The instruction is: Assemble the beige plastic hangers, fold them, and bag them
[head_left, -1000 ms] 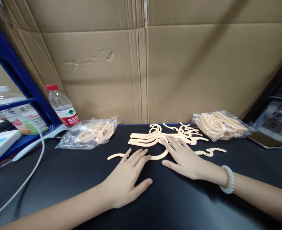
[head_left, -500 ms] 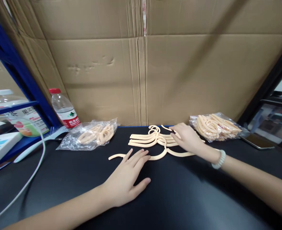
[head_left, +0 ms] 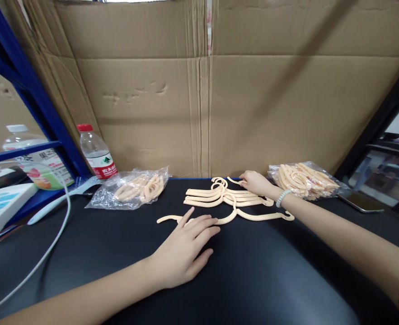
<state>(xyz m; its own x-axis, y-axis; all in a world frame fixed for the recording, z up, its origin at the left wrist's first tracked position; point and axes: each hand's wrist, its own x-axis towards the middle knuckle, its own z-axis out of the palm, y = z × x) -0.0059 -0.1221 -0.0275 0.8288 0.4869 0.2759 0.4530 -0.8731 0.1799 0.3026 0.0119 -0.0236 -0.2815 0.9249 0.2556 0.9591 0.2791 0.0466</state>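
Observation:
My left hand (head_left: 184, 248) lies palm down with its fingers stretched out, its fingertips over the left arm of a beige plastic hanger (head_left: 263, 217) on the black table. The fingers hide part of that arm. Behind it, several beige hangers (head_left: 204, 197) lie closely nested, with their hooks overlapping in the middle. At the back, my right hand (head_left: 257, 184) pinches a slim curved beige hanger piece (head_left: 233, 181), whose left end shows. The right fingers hide the rest of the piece. A pale bracelet (head_left: 282, 197) circles the right wrist.
A clear bag of beige parts (head_left: 140, 187) lies left, beside a red-capped bottle (head_left: 100, 158). Another bag of beige parts (head_left: 304, 178) sits right, near a phone (head_left: 363, 203). A white cable (head_left: 55, 243) curves along the left. Cardboard (head_left: 145, 117) stands behind.
My right hand has moved back and slightly left, off the nested hangers, and its fingers have closed on the curved piece. My left hand stays on the front hanger. The view has shifted slightly.

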